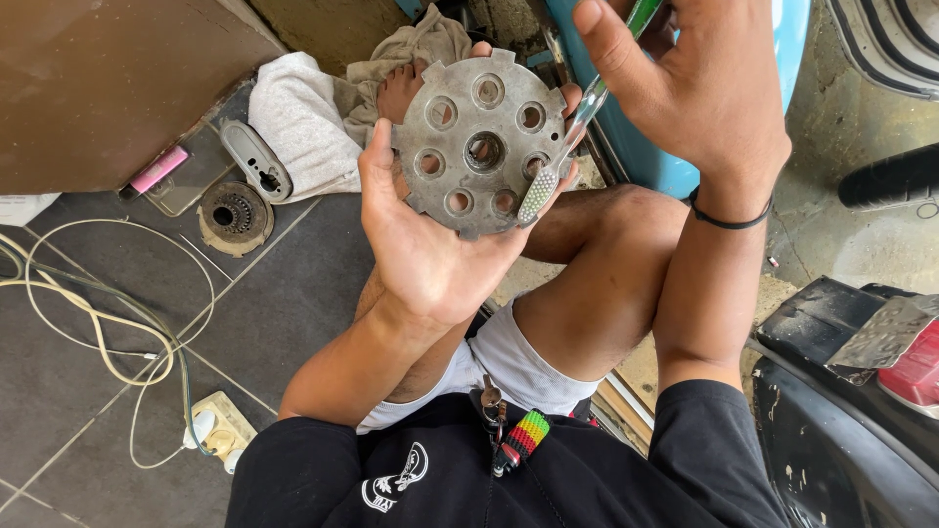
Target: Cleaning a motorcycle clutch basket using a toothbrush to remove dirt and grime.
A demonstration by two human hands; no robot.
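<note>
The left hand is clamped on a round, notched metal plate, thumb along the left rim and fingertips wrapping the far edge, so the plate is held face-up above the raised knees. The plate carries a central bore ringed by smaller round holes, and its surface looks dull and grimy. The right hand is closed around the clear, green-tinted handle of a toothbrush, whose bristle head touches the lower right part of the plate, just beside one of the small holes. A black band sits on the right wrist. On the tiled floor lie a second round toothed part, a grey oblong cover and crumpled rags, with a pale cable running to a power strip near the left elbow. Risk assessment: the plate is supported by one hand only at its rim; brushing pressure on the side away from the thumb could probably tilt it out of the grip and drop it onto a leg or the tiles. The notched rim may nick the fingers. Loosened grime or any cleaning fluid could fall towards the power strip.
</note>
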